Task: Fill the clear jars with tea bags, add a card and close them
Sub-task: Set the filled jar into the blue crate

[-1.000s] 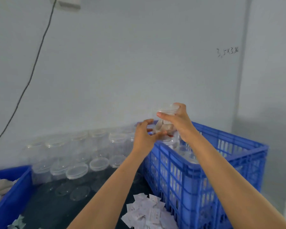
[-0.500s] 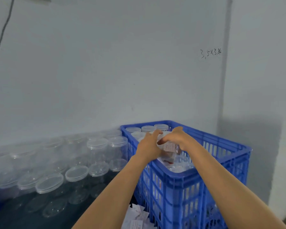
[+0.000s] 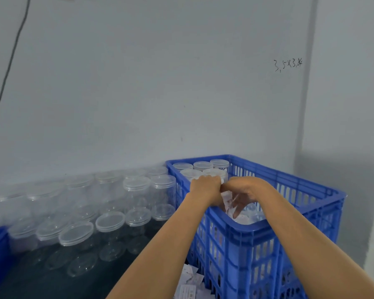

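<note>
**Filled jar going down into the crate**

The blue crate [image 3: 257, 238] took up the right of my view, standing on the dark desk [image 3: 41, 281] against the wall. Capped jars [image 3: 203, 166] filled its far corner. To the left, a bank of empty clear jars [image 3: 136, 190] with lids on stood along the wall, well apart from my work.

Both my arms reached over the crate's near rim. My right hand [image 3: 245, 190] arched over the jar [image 3: 229, 201] I was lowering, its fingers curled down round the top. My left hand [image 3: 205, 186] pressed in from the other side, fingers bent on the lid edge. The jar itself sat just inside the crate, mostly hidden behind my hands; I could make out only paper and clear plastic through it. A loose heap of cards [image 3: 190, 283] lay on the desk at the crate's foot.

My worry was the landing. I could not see the jar's base or the spot below it, so it might have come down on a neighbour's lid and tipped. A lid not fully seated could also have popped under my squeeze.
</note>
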### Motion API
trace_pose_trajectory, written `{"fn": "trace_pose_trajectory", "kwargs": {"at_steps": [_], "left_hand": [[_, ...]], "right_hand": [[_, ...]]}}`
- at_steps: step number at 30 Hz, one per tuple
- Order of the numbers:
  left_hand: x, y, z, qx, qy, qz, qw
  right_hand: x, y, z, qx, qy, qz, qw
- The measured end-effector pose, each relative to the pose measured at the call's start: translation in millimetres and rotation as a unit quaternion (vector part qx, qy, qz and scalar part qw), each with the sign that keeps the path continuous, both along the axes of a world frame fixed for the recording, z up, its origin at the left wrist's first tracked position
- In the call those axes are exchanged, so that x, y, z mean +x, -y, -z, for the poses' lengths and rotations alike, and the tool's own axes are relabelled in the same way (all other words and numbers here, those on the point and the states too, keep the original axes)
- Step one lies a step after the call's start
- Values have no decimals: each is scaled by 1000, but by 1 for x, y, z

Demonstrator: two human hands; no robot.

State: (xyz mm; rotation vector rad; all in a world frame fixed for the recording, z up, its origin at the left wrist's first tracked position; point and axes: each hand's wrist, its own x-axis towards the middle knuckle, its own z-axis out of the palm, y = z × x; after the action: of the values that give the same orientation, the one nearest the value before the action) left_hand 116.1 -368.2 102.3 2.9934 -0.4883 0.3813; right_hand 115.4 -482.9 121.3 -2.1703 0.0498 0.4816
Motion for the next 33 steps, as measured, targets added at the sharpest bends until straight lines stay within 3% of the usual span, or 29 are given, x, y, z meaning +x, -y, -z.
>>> {"fn": "trace_pose_trajectory", "kwargs": {"at_steps": [7,10,13,16,20,25,29,33], "left_hand": [[-12,-4,-10,16,-83,14,996],[-22,-16,1,-76,-117,25,990],[-33,-35,18,-197,-40,56,978],[-34,-63,33,-279,58,61,957],[-29,-114,49,-394,104,-5,913],[-17,-183,72,-541,110,-166,817],[-4,-221,98,-529,79,-238,811],[14,-236,114,-540,58,-236,806]], "right_hand": [[-1,-4,5,-90,41,31,995],[-7,-13,3,-194,92,20,976],[-5,-27,-2,-234,189,-19,953],[-2,-50,-7,-246,249,4,937],[2,-78,-12,-239,281,28,929],[0,-124,-3,-150,385,38,910],[1,-175,17,-70,419,1,905],[17,-206,40,-43,414,-11,909]]}}
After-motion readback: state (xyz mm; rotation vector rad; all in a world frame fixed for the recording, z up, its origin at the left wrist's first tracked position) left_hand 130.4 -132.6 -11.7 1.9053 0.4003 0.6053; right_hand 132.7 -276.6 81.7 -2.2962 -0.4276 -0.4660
